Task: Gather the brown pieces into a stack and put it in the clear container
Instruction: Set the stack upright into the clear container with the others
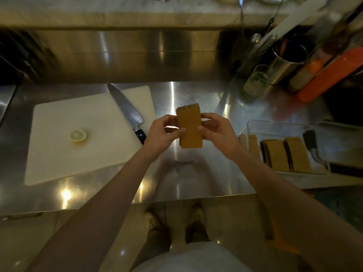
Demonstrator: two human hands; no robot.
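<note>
A stack of brown rectangular pieces [190, 128] is held above the steel counter, its top edges slightly uneven. My left hand [163, 132] grips its left side and my right hand [218, 130] grips its right side, thumbs on the front face. To the right, a clear container [253, 124] rests on the counter. Inside it lie other brown stacks [286, 154] leaning side by side, with a dark-handled tool [311, 140] at the container's right end.
A white cutting board [82, 138] lies at left with a chef's knife [127, 112] across its right part and a lemon half [78, 136]. At back right stand a glass jar [255, 81], a metal cup [286, 61] and an orange case [330, 75]. The counter's front edge [188, 199] is near.
</note>
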